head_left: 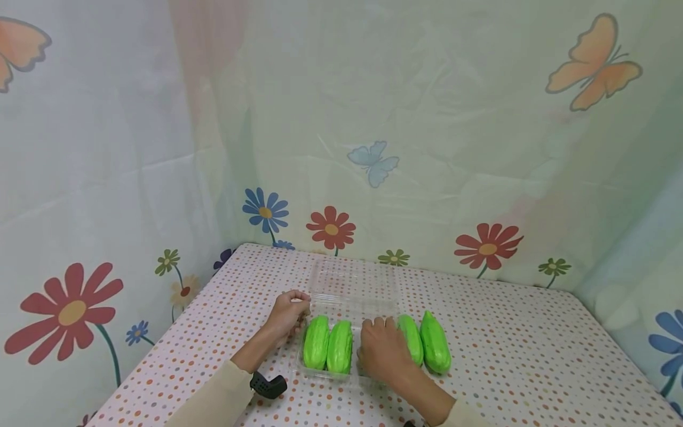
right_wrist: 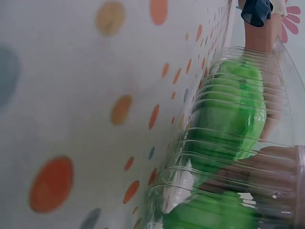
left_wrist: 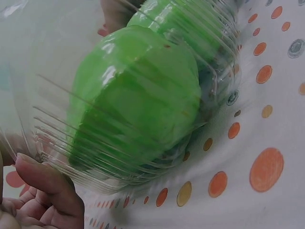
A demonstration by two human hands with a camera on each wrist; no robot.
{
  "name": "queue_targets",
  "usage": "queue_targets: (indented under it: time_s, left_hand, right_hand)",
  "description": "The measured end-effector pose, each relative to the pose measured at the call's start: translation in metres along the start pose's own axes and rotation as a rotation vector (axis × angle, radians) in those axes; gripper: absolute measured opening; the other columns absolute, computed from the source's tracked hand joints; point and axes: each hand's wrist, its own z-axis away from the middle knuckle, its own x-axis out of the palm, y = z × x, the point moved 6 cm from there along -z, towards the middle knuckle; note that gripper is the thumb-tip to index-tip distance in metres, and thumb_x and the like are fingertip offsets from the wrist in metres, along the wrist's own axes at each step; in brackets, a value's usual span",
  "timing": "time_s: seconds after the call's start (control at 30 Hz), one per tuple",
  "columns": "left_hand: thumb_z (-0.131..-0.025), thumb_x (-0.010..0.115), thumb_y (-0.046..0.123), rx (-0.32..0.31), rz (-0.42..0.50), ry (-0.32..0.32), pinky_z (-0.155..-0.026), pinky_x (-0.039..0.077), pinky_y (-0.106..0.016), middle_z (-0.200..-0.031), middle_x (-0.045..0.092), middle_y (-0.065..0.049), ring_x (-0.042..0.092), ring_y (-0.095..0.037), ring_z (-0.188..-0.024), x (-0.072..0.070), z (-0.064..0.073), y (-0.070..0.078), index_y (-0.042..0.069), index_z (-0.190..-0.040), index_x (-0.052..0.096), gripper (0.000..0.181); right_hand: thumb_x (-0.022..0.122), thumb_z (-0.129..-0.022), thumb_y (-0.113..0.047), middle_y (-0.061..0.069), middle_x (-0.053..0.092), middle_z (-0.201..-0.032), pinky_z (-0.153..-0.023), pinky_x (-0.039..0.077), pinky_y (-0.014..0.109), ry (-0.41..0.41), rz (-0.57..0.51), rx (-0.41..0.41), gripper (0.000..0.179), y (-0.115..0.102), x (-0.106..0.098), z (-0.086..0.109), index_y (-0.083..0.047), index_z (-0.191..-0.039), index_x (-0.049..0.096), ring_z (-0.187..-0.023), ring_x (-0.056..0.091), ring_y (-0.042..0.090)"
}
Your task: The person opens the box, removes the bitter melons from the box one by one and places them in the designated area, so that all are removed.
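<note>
A clear plastic clamshell container [head_left: 324, 374] lies on the table with its lid [head_left: 354, 280] folded open to the back. Two glossy green gourds [head_left: 316, 344] lie side by side in its left part. At the left rear corner, my left hand [head_left: 288, 314] pinches the rim; thumb and curled fingers [left_wrist: 43, 179] show in the left wrist view. My right hand [head_left: 385, 350] reaches into the right part from above. Through the ridged wall, the right wrist view shows its fingers around a blurred green gourd [right_wrist: 209, 212], which the hand hides from the head view.
Right of my right hand lie two more green gourds, one partly covered by the hand [head_left: 411, 335] and one with a pointed tip [head_left: 436, 344]. A dotted cloth [head_left: 507, 356] covers the table. Behind it hangs a curtain [head_left: 453, 148] printed with flowers and butterflies.
</note>
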Motion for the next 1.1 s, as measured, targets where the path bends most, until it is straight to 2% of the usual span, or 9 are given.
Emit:
queue_targets:
  time_s: [0.13, 0.27, 0.4, 0.53, 0.67, 0.87, 1.1]
  left_hand:
    - [-0.086, 0.056, 0.004, -0.001, 0.006, 0.004, -0.042, 0.034, -0.023, -0.063, 0.046, 0.000, 0.036, -0.010, -0.049, 0.001, 0.000, 0.000, -0.006, -0.121, 0.056, 0.036]
    - [-0.085, 0.056, 0.004, 0.003, 0.011, 0.000, -0.041, 0.035, -0.022, -0.065, 0.048, -0.001, 0.037, -0.010, -0.049, 0.001, 0.000, 0.001, -0.006, -0.121, 0.055, 0.038]
    - [-0.086, 0.055, 0.005, 0.007, 0.010, -0.007, -0.041, 0.035, -0.022, -0.064, 0.047, -0.001, 0.038, -0.010, -0.048, 0.001, -0.001, 0.000, -0.006, -0.121, 0.055, 0.037]
    - [-0.086, 0.056, 0.005, 0.005, 0.005, -0.002, -0.041, 0.035, -0.023, -0.064, 0.047, 0.000, 0.037, -0.010, -0.048, 0.000, -0.001, -0.001, -0.005, -0.121, 0.056, 0.037]
    - [-0.086, 0.056, 0.004, 0.004, 0.002, 0.003, -0.042, 0.035, -0.023, -0.065, 0.047, 0.000, 0.036, -0.010, -0.048, 0.000, -0.001, -0.001, -0.006, -0.121, 0.057, 0.037]
    - [-0.087, 0.056, 0.004, 0.006, 0.005, 0.003, -0.042, 0.034, -0.024, -0.063, 0.046, -0.001, 0.036, -0.010, -0.048, 0.000, 0.000, 0.000, -0.005, -0.121, 0.056, 0.035]
    - [-0.085, 0.057, 0.004, 0.013, 0.018, 0.001, -0.042, 0.032, -0.025, -0.063, 0.046, -0.001, 0.037, -0.012, -0.048, 0.001, 0.002, 0.002, -0.005, -0.120, 0.056, 0.036]
  right_hand:
    - [0.072, -0.083, -0.012, 0.013, 0.055, -0.073, -0.053, 0.048, 0.038, 0.046, -0.042, -0.018, 0.018, 0.001, -0.001, 0.000, 0.003, -0.086, 0.062, -0.068, 0.052, 0.027]
    - [0.070, -0.087, -0.014, 0.020, 0.062, -0.085, -0.067, 0.054, 0.044, 0.080, -0.082, -0.019, 0.027, 0.003, -0.001, 0.001, 0.008, -0.101, 0.063, -0.080, 0.059, 0.034]
    - [0.066, -0.091, -0.014, 0.024, 0.064, -0.097, -0.080, 0.054, 0.048, 0.074, -0.159, 0.003, 0.032, 0.004, -0.001, 0.000, 0.011, -0.111, 0.062, -0.092, 0.062, 0.038]
    - [0.063, -0.093, -0.015, 0.023, 0.065, -0.104, -0.083, 0.054, 0.048, 0.081, -0.221, 0.018, 0.038, 0.005, -0.003, 0.000, 0.011, -0.120, 0.060, -0.096, 0.061, 0.036]
    - [0.062, -0.094, -0.015, 0.021, 0.065, -0.107, -0.082, 0.053, 0.045, 0.110, -0.250, 0.023, 0.039, 0.005, -0.004, 0.000, 0.009, -0.124, 0.059, -0.095, 0.060, 0.032]
    - [0.061, -0.096, -0.017, 0.022, 0.065, -0.118, -0.089, 0.053, 0.047, 0.150, -0.304, 0.042, 0.042, 0.006, -0.008, 0.000, 0.007, -0.130, 0.057, -0.104, 0.061, 0.034]
    - [0.062, -0.095, -0.014, 0.021, 0.064, -0.120, -0.092, 0.054, 0.049, 0.264, -0.372, 0.053, 0.040, 0.013, -0.021, 0.000, 0.007, -0.130, 0.058, -0.111, 0.061, 0.035]
